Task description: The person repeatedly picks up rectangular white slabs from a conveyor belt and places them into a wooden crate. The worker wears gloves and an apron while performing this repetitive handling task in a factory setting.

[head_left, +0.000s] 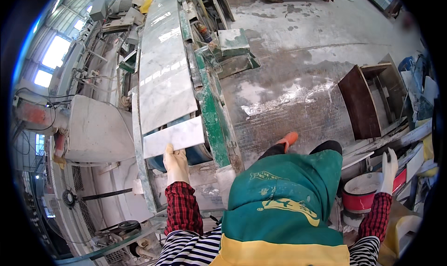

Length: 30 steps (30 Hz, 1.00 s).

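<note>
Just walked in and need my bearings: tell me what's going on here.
A person in a green and yellow apron stands at a stone-working machine. The gloved left hand holds the near edge of a small white marble piece, which lies just behind a long marble slab on the green-framed bed. The gloved right hand reaches out to the side, above a red and white bucket.

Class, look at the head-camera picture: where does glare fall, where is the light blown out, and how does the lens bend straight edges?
Head view: glare streaks the long marble slab; the windows at upper left are blown out white; wet floor shines; the green machine rail curves with fisheye distortion; black corners frame the picture; the gloved left hand is sharp.
</note>
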Motion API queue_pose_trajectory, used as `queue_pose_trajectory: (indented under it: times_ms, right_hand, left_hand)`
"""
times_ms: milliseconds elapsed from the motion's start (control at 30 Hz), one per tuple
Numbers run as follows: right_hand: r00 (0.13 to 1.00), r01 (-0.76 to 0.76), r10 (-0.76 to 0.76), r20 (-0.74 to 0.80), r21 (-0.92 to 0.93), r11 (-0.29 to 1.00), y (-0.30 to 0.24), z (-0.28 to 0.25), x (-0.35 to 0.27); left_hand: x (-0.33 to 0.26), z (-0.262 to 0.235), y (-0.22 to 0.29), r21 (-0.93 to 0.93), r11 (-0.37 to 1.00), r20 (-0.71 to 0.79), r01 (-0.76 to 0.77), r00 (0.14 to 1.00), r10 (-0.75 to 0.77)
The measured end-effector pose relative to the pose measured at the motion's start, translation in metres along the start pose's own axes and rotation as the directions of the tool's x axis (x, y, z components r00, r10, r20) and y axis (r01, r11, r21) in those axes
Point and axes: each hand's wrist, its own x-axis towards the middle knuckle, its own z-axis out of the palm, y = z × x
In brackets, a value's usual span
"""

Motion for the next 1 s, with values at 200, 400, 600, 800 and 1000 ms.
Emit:
queue_pose_trajectory:
  times_ms: [200,400,600,800,1000]
  right_hand:
    - [0.877,-0.477,0.451,-0.168,-0.180,0.860,0.062,-0.036,-0.090]
    - [0.851,-0.454,0.411,-0.326,-0.066,0.888,0.110,0.000,-0.117]
    - [0.864,-0.394,0.366,-0.346,-0.011,0.919,0.123,0.011,-0.126]
    - [0.803,-0.449,0.484,-0.346,0.183,0.875,0.046,-0.001,-0.130]
    - [0.789,-0.488,0.541,-0.291,0.239,0.840,-0.050,-0.038,-0.126]
  left_hand:
    - [0.017,0.000,-0.004,-0.045,0.999,0.062,-0.024,0.998,0.027]
    - [0.029,0.006,-0.005,-0.031,0.999,0.029,-0.032,0.999,0.033]
    - [0.022,0.021,0.003,0.054,0.998,-0.008,-0.019,1.000,0.020]
    - [-0.027,0.037,0.043,0.536,0.842,0.135,0.058,0.979,-0.153]
    - [-0.022,0.034,0.050,0.735,0.674,0.042,0.077,0.986,-0.159]
